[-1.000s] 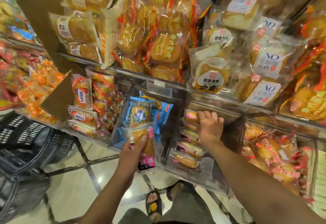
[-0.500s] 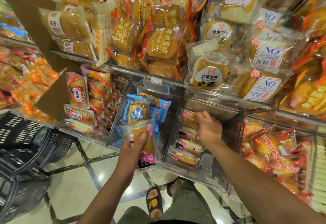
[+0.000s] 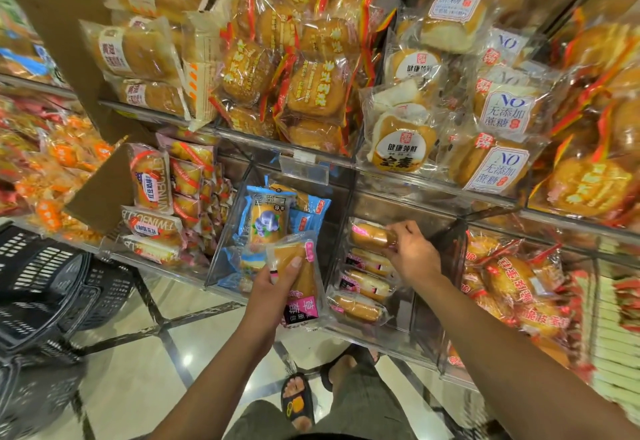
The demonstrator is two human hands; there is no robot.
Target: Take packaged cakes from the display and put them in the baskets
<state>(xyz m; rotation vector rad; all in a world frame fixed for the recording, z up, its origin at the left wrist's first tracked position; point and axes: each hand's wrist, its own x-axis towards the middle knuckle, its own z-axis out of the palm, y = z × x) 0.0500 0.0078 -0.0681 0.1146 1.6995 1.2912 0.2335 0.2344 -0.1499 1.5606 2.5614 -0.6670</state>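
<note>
Since a second ago, the right hand has turned from lying over the top cake to pinching that cake's right end between thumb and fingertips. The cake is a golden bun in clear wrap with a pink mark, and it sits at the back of a clear bin on the lower shelf. Three more cakes of the same kind lie in a row in front of it, inside the same bin.

The left hand grips a wrapped cake upright, thumb across its front, just left of that bin. The cake's pink label points down. Right behind it, the next bin holds blue packs.

Above, an upper shelf carries crowded bread bags. Far left, well apart from both hands, black baskets stand stacked on the tiled floor.
</note>
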